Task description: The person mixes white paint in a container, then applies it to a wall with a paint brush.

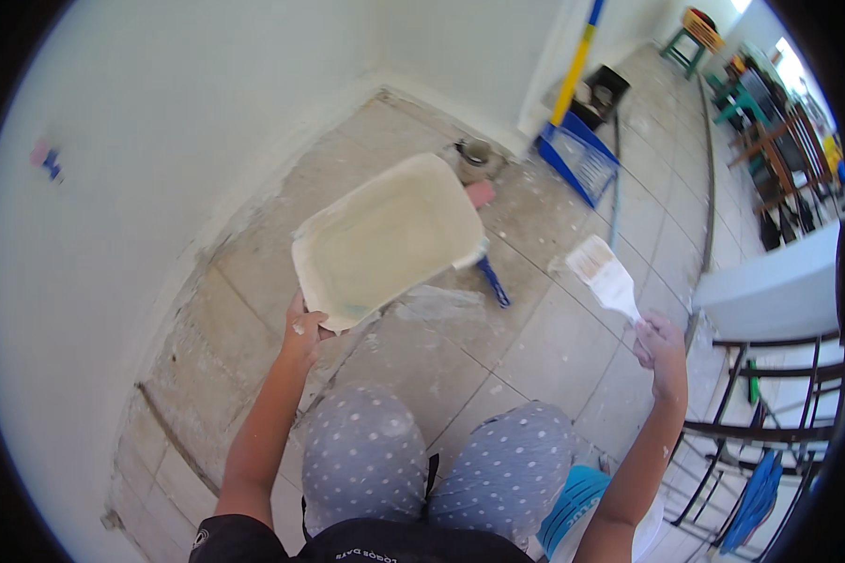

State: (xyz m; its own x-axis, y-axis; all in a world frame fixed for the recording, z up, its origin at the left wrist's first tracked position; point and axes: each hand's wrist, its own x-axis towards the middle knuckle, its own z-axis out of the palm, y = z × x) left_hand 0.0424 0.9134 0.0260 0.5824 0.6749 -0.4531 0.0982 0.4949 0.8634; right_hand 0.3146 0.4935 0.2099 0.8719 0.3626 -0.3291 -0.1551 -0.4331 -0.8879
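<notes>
My left hand (302, 336) grips a shallow cream paint tray (425, 167) by its near left corner and holds it tilted above the tiled floor. Pale paint coats the tray's inside. Out to the right, my right hand (662, 349) is closed round the handle of a wide paintbrush (612, 284) smeared with white paint, its bristles pointing away from me. The brush is apart from the tray. Beneath the tray's right edge a blue handle (493, 283) shows; the tray hides the rest of that tool. Crumpled clear plastic (441, 303) lies just below it.
Pale walls (207, 103) meet in a corner ahead. A can (477, 158) and a pink block (480, 193) sit behind the tray. Farther right stands a blue dustpan (580, 158) beside a black container (603, 94). Dark chairs (770, 432) and a blue-and-white bucket (580, 502) are at my right.
</notes>
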